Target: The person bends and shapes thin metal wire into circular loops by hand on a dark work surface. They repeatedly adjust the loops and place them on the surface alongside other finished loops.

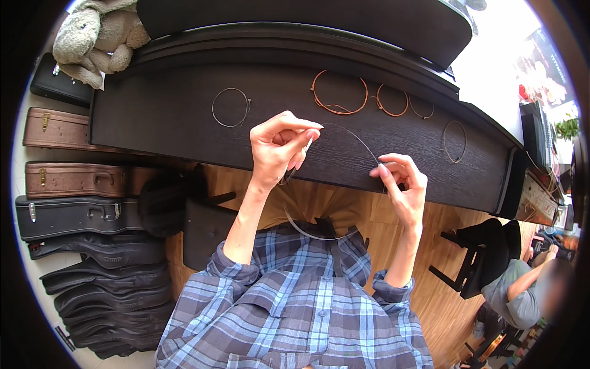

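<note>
The plaid shirt is blue and grey, the wood-grained bench black, two string coils copper-orange, the held string silvery.

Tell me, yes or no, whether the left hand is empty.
No: the left hand pinches a thin wire string that arcs across to the right hand.

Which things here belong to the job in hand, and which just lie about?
Seemingly in the job:
Thin silvery wire loop, held in left hand and right hand
Round copper-coloured wire coils
Round silvery wire coils

Seemingly lying about:
Grey plush toy
Brown, oblong hard cases
</note>
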`<action>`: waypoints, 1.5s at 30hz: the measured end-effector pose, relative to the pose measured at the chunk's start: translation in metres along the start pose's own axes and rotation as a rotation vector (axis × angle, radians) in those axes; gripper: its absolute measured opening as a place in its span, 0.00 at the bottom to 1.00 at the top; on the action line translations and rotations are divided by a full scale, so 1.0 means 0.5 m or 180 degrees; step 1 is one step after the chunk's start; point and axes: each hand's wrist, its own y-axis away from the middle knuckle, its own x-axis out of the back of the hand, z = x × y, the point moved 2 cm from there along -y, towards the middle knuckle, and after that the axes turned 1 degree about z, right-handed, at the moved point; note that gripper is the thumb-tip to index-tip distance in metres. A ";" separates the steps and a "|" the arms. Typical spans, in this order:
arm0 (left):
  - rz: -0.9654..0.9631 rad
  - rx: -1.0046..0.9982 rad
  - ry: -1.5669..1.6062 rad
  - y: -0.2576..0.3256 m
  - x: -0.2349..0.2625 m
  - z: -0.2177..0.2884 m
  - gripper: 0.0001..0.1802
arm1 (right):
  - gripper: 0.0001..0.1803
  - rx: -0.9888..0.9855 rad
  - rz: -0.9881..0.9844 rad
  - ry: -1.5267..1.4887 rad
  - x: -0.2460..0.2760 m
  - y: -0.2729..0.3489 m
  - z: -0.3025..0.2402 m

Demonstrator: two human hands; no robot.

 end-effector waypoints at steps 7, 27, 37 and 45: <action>-0.0091 -0.0198 -0.0508 0.004 -0.013 0.001 0.07 | 0.04 0.0309 0.0321 0.0097 -0.003 -0.011 -0.016; -0.0611 -0.0454 -0.1780 0.004 -0.029 0.003 0.09 | 0.07 -0.0828 -0.0769 -0.0987 -0.064 -0.005 -0.063; -0.0233 -0.0659 -0.1807 -0.006 -0.032 0.010 0.18 | 0.08 -0.0488 -0.0669 -0.0896 -0.042 -0.044 -0.006; -0.0896 -0.0172 -0.2074 -0.013 -0.042 0.015 0.11 | 0.07 -0.0416 -0.0570 -0.0886 -0.033 -0.034 -0.002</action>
